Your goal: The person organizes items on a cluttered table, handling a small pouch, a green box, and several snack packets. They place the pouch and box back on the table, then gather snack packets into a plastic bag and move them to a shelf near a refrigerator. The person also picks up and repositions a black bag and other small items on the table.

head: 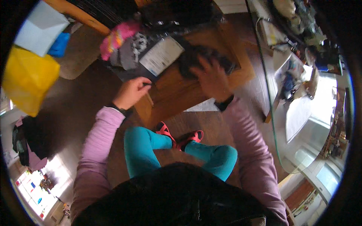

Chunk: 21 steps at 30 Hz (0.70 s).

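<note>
A dark plastic mailing bag (pixel 148 53) with a white printed label (pixel 162 56) lies on a wooden table (pixel 175 99). My left hand (pixel 132 91) is at the bag's near corner, thumb and fingertips pinched on a dark bit that looks like its edge. My right hand (pixel 214 77) is blurred, fingers spread over a crumpled dark bundle (pixel 189 65) to the right of the label; whether this is cloth or plastic cannot be told. Beyond my left hand sit a pink patterned fabric item (pixel 118 39) and a grey one (pixel 127 56).
Shiny black plastic (pixel 181 17) covers the table's far side. At the right is a glass tabletop (pixel 282 152) with heaped items and paper (pixel 298 121). Yellow (pixel 29 79) and white (pixel 42 28) packages are at the left. A paper sheet (pixel 202 106) shows below the table's near edge.
</note>
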{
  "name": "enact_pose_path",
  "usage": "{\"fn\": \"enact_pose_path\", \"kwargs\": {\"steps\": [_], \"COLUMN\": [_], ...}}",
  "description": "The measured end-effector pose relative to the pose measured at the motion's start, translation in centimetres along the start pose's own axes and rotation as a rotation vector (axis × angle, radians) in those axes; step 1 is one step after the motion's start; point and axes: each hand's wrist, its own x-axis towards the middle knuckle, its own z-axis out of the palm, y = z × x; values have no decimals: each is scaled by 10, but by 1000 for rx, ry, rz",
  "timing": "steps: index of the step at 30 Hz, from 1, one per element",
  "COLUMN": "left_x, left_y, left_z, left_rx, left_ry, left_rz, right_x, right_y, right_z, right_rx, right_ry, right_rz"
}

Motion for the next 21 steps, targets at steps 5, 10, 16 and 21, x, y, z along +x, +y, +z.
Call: {"fn": "enact_pose_path", "kwargs": {"steps": [5,10,16,21], "left_x": [3,-1,-9,-11], "left_y": [-14,-29,-46,-65], "left_z": [10,-1,-6,-14], "left_rx": [119,35,-175,-264], "left_ry": [93,-39,15,47], "left_rz": [167,113,9,30], "right_x": [48,-23,-156,-226], "right_y": [90,142,153,165], "right_z": [27,-12,108,296], "right_rx": [-73,1134,1250,975], "right_ry": [97,-74,962,308], "right_rz": [-253,103,698,1247]}}
